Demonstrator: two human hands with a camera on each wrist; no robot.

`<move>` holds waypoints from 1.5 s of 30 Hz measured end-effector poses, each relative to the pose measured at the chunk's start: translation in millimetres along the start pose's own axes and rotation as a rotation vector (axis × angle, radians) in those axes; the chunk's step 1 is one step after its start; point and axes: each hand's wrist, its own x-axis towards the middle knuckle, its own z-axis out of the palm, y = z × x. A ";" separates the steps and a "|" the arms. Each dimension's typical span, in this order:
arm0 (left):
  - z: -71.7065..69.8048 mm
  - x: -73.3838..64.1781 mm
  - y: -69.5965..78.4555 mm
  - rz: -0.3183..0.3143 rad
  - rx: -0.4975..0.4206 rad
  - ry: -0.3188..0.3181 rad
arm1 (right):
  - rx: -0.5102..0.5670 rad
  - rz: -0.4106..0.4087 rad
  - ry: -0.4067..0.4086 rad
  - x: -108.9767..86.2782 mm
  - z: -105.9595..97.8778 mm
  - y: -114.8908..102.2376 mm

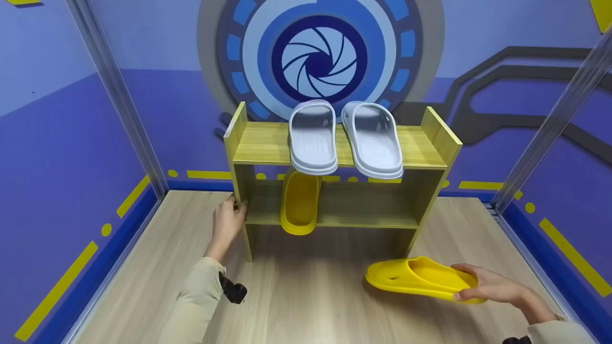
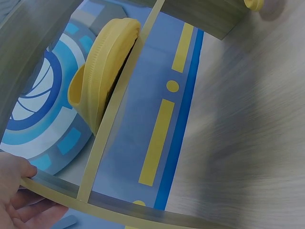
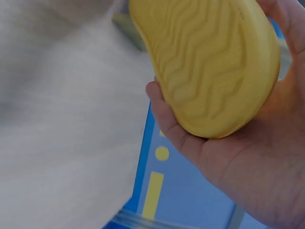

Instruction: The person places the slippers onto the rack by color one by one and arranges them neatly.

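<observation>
My left hand point(image 1: 228, 220) grips the left side panel of a small wooden shoe rack point(image 1: 368, 203), thumb inside and fingers outside in the left wrist view. A yellow slipper point(image 1: 300, 203) rests on the rack's middle shelf, toward the left, its heel at the front edge. My right hand point(image 1: 499, 286) holds the matching yellow slipper point(image 1: 399, 279) by its heel, toe pointing left, in front of the rack's right side. The right wrist view shows this slipper's zigzag sole, with thumb and fingers around the heel end.
Two pale grey slippers, a left one point(image 1: 313, 143) and a right one point(image 1: 375, 143), sit side by side on the top shelf, heels over its front edge. The rack stands on a wood-grain table point(image 1: 306, 296) before a blue patterned wall point(image 1: 162, 110). Metal posts point(image 1: 119, 100) rise at both back corners.
</observation>
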 end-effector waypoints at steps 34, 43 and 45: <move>-0.4 -0.7 -0.3 0.001 0.003 -0.001 | 0.119 -0.354 0.207 16.4 22.8 -59.5; 0.1 -0.4 -0.1 -0.013 0.002 -0.005 | 0.090 -0.308 0.310 20.4 25.3 -65.3; 0.2 -0.1 -0.2 -0.013 0.000 -0.005 | 0.067 -0.288 0.349 23.7 26.2 -66.5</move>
